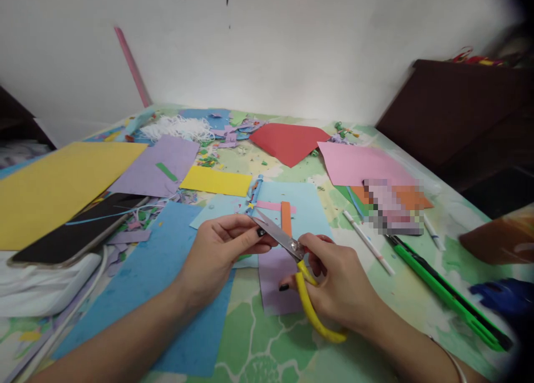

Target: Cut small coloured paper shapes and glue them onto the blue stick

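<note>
My right hand (340, 277) grips the yellow handles of a pair of scissors (287, 241), its blades pointing up and left. My left hand (221, 244) is closed in a pinch beside the blades, thumb near the lower blade; what it pinches is hidden. Just past the blade tips is a narrow blue paper roll (256, 189) with a small yellow piece (251, 205) at its lower end; whether it is held or lying down I cannot tell. Under the hands lie light blue paper (311, 205), an orange strip (286, 219), a pink strip (269, 206) and purple paper (277, 299).
Blue paper (162, 294), a phone (79, 227) and yellow paper (62, 188) lie at left. A green cutter knife (448, 294), a white stick (367, 241) and a pixelated object (392, 205) lie at right. Red paper (287, 141), white shreds (179, 128) and scraps lie behind.
</note>
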{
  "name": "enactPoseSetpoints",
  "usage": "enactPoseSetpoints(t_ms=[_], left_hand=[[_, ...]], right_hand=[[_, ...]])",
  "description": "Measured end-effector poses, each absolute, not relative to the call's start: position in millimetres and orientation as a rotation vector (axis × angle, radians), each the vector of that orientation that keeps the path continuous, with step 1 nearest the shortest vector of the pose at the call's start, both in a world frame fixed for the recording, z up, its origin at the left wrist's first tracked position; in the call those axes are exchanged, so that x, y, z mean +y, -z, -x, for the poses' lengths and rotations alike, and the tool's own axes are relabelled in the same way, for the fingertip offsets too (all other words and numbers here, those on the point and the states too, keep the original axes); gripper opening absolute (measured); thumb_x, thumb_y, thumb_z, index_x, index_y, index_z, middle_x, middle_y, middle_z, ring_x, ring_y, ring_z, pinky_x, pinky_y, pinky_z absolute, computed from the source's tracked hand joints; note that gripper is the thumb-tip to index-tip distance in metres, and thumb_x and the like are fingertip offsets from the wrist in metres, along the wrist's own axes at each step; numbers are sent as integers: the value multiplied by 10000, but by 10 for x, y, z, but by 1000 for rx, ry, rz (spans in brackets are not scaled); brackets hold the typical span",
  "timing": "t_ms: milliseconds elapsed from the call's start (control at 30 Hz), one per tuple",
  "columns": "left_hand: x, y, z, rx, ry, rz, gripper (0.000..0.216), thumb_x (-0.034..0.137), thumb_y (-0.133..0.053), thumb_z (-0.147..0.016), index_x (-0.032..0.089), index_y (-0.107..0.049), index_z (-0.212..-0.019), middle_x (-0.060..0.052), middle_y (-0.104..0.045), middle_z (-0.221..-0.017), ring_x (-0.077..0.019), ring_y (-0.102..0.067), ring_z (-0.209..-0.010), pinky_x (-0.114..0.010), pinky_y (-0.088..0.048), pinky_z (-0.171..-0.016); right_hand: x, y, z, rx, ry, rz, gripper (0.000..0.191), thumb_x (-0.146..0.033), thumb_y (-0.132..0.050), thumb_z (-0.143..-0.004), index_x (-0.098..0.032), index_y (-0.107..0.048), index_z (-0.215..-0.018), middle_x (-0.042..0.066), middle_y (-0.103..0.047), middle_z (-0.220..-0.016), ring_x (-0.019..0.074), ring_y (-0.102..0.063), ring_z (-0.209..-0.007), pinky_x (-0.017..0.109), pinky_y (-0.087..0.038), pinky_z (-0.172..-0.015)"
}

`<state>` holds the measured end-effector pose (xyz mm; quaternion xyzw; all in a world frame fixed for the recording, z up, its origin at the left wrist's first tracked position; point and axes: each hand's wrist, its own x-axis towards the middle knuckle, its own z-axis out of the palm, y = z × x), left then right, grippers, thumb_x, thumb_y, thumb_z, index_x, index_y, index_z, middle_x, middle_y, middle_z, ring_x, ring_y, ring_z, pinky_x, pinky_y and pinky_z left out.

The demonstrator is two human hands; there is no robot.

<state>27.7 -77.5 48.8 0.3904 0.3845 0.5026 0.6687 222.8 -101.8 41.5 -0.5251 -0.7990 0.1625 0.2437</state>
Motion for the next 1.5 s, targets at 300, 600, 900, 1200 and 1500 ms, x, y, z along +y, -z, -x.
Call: enactPoseSetpoints(t_ms=[300, 600, 900, 1200, 1500], left_hand=[[-749, -468, -229, 897, -1169, -1005, 31, 200, -727, -728, 200, -728, -759, 3, -746, -726, -113, -689, -640, -185, -558, -632], [-745, -503, -194, 995, -1176, -1106, 30, 199, -721, -723, 190, -719, -751, -8, -733, -690, -148, -686, -633, -227, -551, -612], [-736, -512, -182, 996, -1175, -1137, 16, 195, -703, -734, 192, -704, -750, -3, -725, -679, -157, -687, -635, -238, -538, -599], [-730, -512, -171, 990, -1173, -1140, 13, 198, -703, -738, 193, -695, -746, -4, -725, -677, -159, -683, -652, -235, -529, -602], [-726, -522, -169, 1006, -1165, -1101, 75, 216, -730, -700, 175, -689, -749, -20, -716, -662, -180, -684, -646, -254, -528, -590]], right_hand=[[-1024, -430, -2231, -2180, -447, 1434, 254, -342, -669, -684, -215, -453, -723, -63, -407, -535, 117, -362, -511, 232, -278, -506], [-1024, -457, -2239, -2203, -438, 1415, 172, -281, -627, -680, -213, -475, -725, -66, -398, -513, 117, -356, -501, 232, -289, -508], [-1010, -437, -2236, -2194, -441, 1401, 194, -276, -630, -668, -221, -447, -705, -81, -361, -489, 107, -318, -476, 226, -282, -494], [-1015, -435, -2256, -2201, -427, 1406, 177, -302, -626, -685, -220, -471, -706, -74, -375, -479, 113, -348, -479, 224, -288, -483], [-1007, -429, -2247, -2188, -446, 1425, 187, -323, -643, -690, -212, -496, -723, -81, -363, -468, 99, -337, -451, 214, -276, -457]])
